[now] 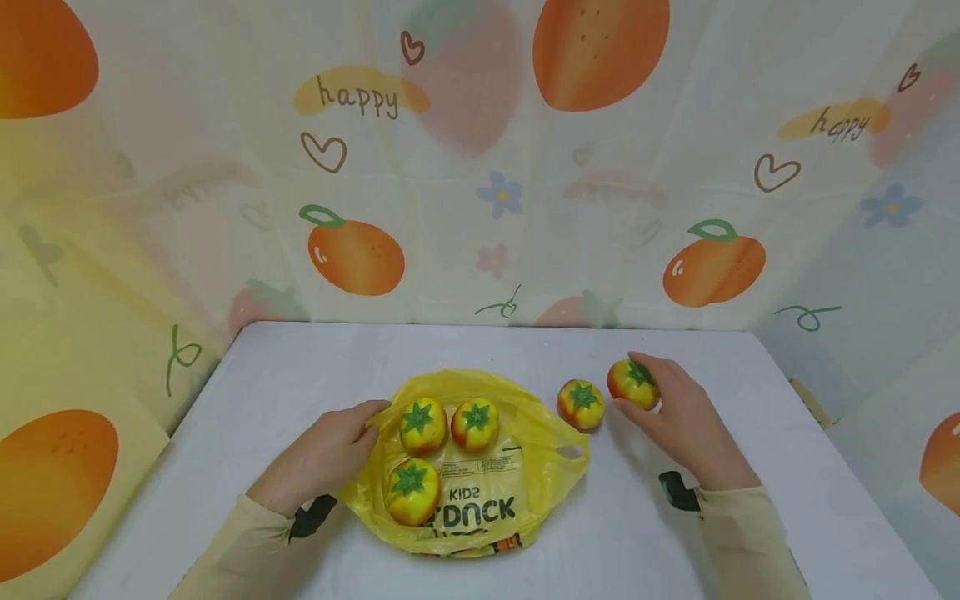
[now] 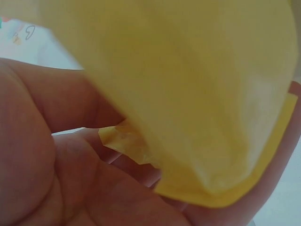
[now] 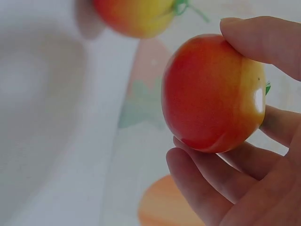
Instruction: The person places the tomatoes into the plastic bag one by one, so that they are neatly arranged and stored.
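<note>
Our right hand (image 1: 686, 421) has its thumb and fingers curled round a glossy, round red-and-yellow fruit with a green star-shaped leaf top (image 1: 625, 382). Just left of that grip, a second fruit of the same kind (image 1: 581, 406) sits on the white table (image 1: 637, 533), between the held one and the translucent yellow plastic bag (image 1: 542, 417). Our left hand (image 1: 322, 454) pinches the bag's left edge. Immediately right of this pinch we see three matching fruits (image 1: 423, 427) lying in the spread bag, two side by side and one nearer us, beside dark printed lettering (image 1: 476, 514).
</note>
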Tool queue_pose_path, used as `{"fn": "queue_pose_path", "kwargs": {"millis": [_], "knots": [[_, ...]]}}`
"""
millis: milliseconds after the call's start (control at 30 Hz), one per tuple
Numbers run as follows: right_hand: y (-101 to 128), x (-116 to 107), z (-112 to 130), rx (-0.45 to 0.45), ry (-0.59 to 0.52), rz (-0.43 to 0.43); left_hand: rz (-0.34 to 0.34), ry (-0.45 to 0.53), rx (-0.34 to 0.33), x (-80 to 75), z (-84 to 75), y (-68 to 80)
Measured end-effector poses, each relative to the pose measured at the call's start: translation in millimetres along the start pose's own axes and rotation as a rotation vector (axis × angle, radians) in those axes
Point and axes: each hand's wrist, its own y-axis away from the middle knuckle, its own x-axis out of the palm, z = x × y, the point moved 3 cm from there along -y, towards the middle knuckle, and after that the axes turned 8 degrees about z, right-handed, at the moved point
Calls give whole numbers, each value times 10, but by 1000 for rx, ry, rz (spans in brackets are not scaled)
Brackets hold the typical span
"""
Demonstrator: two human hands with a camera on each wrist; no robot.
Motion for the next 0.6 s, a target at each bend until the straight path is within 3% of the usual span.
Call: {"fn": "queue_pose_path", "kwargs": {"millis": [300, 600], "knots": [[131, -59, 359, -131, 11, -45, 7, -1, -6, 7, -8, 2], [176, 50, 612, -185, 2, -5, 13, 4, -2, 7, -24, 6]]}}
